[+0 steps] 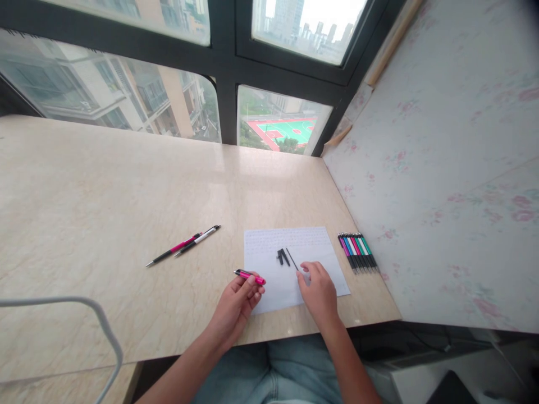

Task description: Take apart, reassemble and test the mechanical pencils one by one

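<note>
In my left hand (240, 297) is the pink upper barrel of a pen (255, 278), with a black clip end pointing left; thumb and fingers are closed round it. My right hand (318, 289) hovers low over the paper, thumb and index finger apart. Close to those fingertips is the lower end of a thin dark pen refill (292, 259); whether they touch it I cannot tell. Left of the refill, several small black pen parts (283, 257) lie together. Under all this is a white sheet of paper (273, 292) with faint rows of writing.
Two assembled pens (185, 244), one pink and one white, lie on the marble-patterned table (126, 185) to the left. A row of several coloured pens (357, 252) lies right of the paper, near the papered wall (442, 196). A grey cable (101, 320) curves at lower left.
</note>
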A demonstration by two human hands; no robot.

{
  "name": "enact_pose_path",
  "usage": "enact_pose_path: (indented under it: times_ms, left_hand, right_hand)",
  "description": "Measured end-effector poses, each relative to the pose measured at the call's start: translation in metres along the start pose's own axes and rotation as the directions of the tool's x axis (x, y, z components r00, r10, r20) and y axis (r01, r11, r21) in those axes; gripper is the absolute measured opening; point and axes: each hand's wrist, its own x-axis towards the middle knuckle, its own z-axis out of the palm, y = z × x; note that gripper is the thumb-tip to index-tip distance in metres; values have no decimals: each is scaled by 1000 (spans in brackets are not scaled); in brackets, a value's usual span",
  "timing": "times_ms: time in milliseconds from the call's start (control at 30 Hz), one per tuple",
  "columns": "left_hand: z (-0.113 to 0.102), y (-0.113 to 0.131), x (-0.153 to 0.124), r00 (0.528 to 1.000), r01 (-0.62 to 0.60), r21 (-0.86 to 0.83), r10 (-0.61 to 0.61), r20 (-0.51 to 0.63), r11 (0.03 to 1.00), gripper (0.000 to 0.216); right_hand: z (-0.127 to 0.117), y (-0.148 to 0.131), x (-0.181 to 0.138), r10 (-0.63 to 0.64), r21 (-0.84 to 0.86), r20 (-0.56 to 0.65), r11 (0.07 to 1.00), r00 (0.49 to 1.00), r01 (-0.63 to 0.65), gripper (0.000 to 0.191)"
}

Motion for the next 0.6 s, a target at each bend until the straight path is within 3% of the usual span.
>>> enact_pose_path:
  times_ms: [167, 300, 367, 467, 600]
  left_hand:
    - [-3, 1, 2, 1000, -21, 55, 21, -1, 998, 27]
    - [-6, 1, 3, 1000, -27, 91, 28, -6, 996, 27]
    - [-7, 1, 3, 999, -36, 93, 37, -11, 995, 28]
    - [-7, 2, 4, 998, -49, 79, 51, -27, 996, 29]
    - [-5, 5, 4, 994, -82, 48, 85, -65, 996, 30]
  right_hand:
    - [8, -2, 8, 46, -212, 51, 977, 998, -34, 11]
    - [7, -4, 10, 70, -235, 37, 970, 997, -60, 16]
    - [2, -3, 8, 72, -154, 23, 986, 997, -68, 16]
    - [-10, -2, 1, 55, 135, 102, 988, 993, -69, 16]
    - [-19, -2, -12, -26, 516, 258, 849, 966, -115, 17]
